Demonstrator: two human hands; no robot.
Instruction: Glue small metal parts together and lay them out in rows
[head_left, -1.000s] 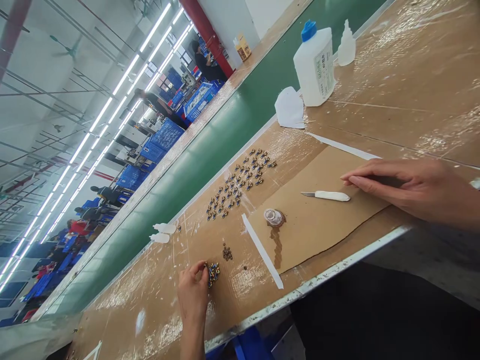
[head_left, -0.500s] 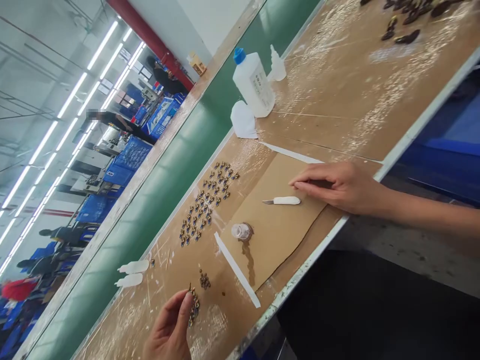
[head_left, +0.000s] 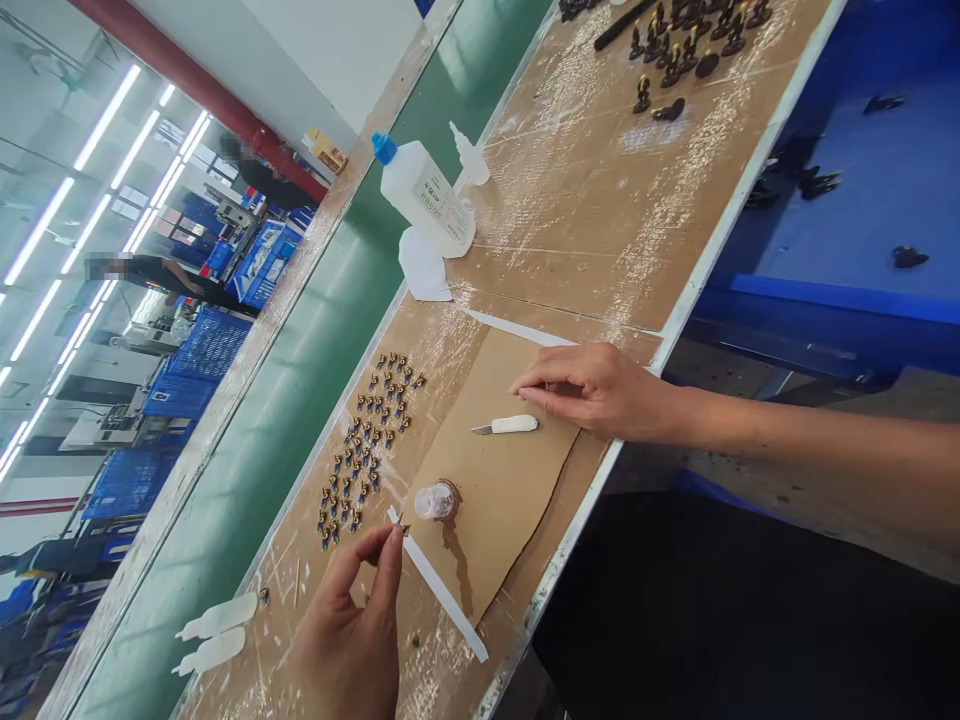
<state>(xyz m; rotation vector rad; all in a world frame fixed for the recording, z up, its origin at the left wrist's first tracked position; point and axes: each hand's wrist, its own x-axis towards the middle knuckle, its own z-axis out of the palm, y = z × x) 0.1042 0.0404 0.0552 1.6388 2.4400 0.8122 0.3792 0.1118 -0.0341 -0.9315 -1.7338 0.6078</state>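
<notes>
Tiny brass parts [head_left: 367,440] on a cardboard-covered surface [head_left: 600,200]
Left hand [head_left: 352,625] pinches a single piece [head_left: 403,524]; right hand [head_left: 600,390] lies flat, open, beside a white-handled knife [head_left: 510,425], near a clear round cup [head_left: 435,500].

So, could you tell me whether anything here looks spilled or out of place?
Yes: a dark streak runs from the small clear cup across the cardboard sheet toward the bench edge, as if liquid had leaked. Nothing else stands out.

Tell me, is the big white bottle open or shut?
Shut: a blue cap sits on the neck of the white bottle.
</notes>
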